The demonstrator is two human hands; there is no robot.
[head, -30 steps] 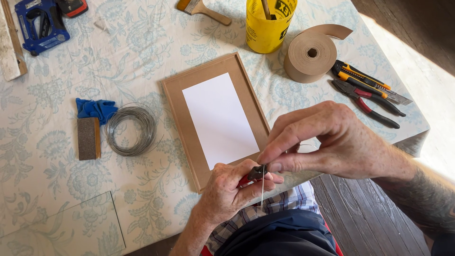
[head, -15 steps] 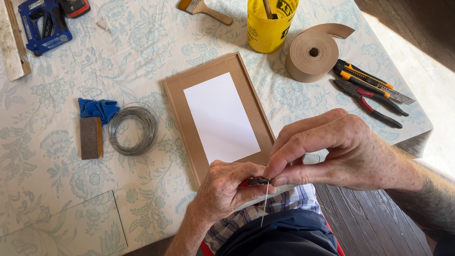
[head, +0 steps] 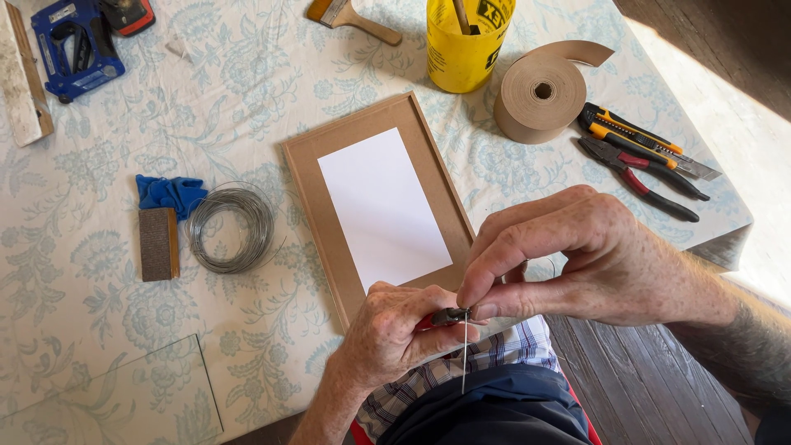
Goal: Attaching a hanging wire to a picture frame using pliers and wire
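Right at the tabletop's near edge, a thin wire (head: 464, 354) is hanging between both hands; the left hand (head: 394, 336) is gripping small red-handled pliers (head: 447, 316), and the right hand (head: 568, 257) is pinching the wire beside the brown frame (head: 306, 177).

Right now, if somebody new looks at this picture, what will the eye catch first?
First the two hands at the bottom centre: the left hand grips a small dark tool, and the right hand pinches a thin wire at it. Behind them lies a brown frame with a white centre, and a bright yellow cup stands at the top.
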